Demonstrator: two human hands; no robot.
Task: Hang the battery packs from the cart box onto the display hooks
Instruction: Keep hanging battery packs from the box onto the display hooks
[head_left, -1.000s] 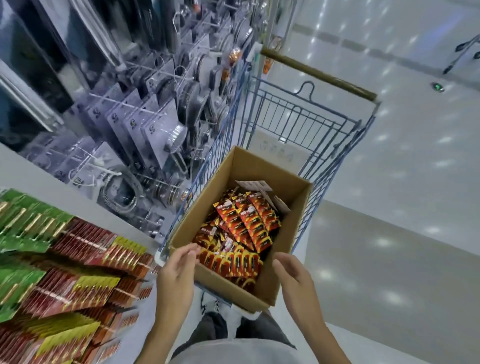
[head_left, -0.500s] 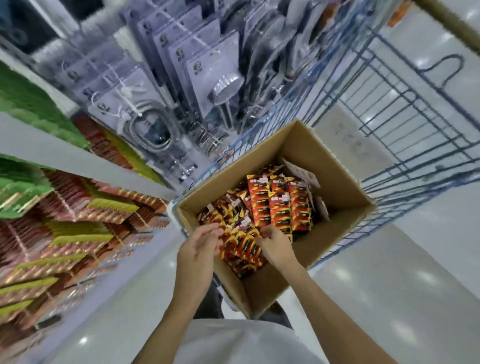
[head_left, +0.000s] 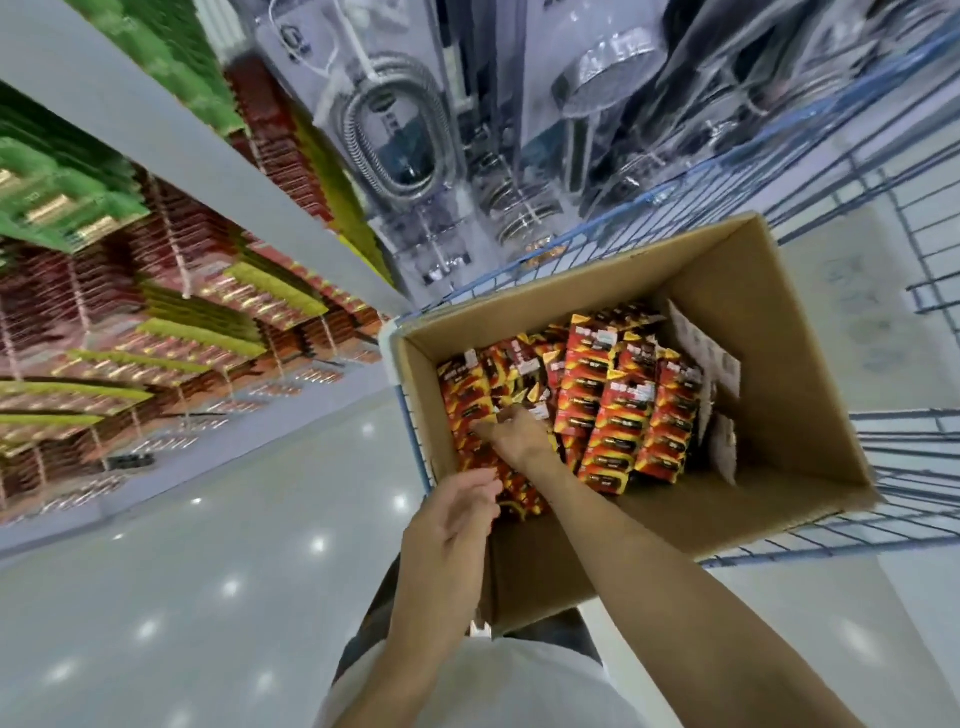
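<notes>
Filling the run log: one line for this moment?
stage: picking | right hand: in brown cardboard box, on red battery packs | left hand: at box rim

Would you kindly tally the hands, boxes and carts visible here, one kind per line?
Hands: 2, the left hand and the right hand
Box: 1
Cart: 1
Total: 4

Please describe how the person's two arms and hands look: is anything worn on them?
Both forearms are bare, no sleeves showing. The left hand and the right hand wear no gloves; no watch, ring or bracelet is visible. A light grey shirt covers the torso below.
</notes>
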